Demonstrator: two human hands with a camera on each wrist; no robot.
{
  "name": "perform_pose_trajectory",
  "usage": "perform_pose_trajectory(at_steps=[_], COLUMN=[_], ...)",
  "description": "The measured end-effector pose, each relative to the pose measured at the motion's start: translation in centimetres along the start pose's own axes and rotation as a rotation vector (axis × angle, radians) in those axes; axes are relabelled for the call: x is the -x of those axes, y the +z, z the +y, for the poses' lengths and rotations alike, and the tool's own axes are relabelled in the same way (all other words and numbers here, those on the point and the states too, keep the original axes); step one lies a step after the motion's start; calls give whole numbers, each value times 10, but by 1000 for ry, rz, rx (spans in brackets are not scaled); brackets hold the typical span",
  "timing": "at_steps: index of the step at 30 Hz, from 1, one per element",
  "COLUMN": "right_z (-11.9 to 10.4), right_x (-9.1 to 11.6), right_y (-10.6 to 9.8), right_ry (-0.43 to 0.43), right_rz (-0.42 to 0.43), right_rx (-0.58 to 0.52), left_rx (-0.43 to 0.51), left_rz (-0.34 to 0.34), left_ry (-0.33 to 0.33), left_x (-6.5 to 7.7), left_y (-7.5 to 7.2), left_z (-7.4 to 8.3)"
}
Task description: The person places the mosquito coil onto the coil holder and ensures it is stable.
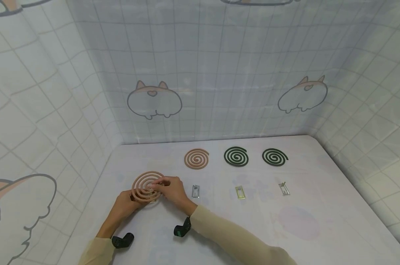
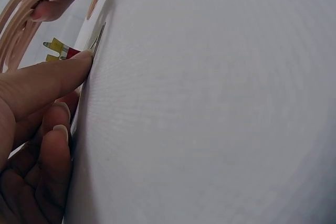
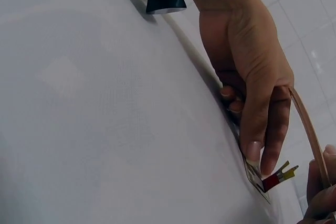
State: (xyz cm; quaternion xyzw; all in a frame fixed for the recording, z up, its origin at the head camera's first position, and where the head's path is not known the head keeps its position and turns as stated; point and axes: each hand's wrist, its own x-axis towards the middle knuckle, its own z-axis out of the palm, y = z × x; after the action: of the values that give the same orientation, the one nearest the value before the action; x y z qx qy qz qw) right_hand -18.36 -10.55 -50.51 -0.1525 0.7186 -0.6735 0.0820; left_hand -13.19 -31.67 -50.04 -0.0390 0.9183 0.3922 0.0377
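With the right hand (image 1: 174, 190), pinches a tan coil (image 1: 145, 186) near its centre, above the worktop (image 1: 253, 228) towards its left edge; with the left hand (image 1: 126, 203), grips the metal stand (image 3: 271, 182) below. Probably light, stiff, brittle: best held across several rings.

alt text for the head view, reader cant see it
The right hand holds a brown spiral coil above a metal stand gripped by the left hand. Farther back on the white table lie another brown coil and two green ones, with three more stands in front.

White table (image 1: 253, 228), three coils (image 1: 236, 156), metal stands (image 1: 195, 191)
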Motion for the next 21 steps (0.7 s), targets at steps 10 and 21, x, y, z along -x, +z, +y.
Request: perform_pose_trajectory(at_steps=[10,21], right_z=[2,0], right_x=[2,4], right_y=[5,6], right_ry=[-19,-13], right_rz=[-7,50], right_rx=[143,166], left_rx=[-17,-37], left_rz=[5,4], left_ry=[2,27], left_x=[-2,-2], left_y=[0,1], left_z=[-1,-2])
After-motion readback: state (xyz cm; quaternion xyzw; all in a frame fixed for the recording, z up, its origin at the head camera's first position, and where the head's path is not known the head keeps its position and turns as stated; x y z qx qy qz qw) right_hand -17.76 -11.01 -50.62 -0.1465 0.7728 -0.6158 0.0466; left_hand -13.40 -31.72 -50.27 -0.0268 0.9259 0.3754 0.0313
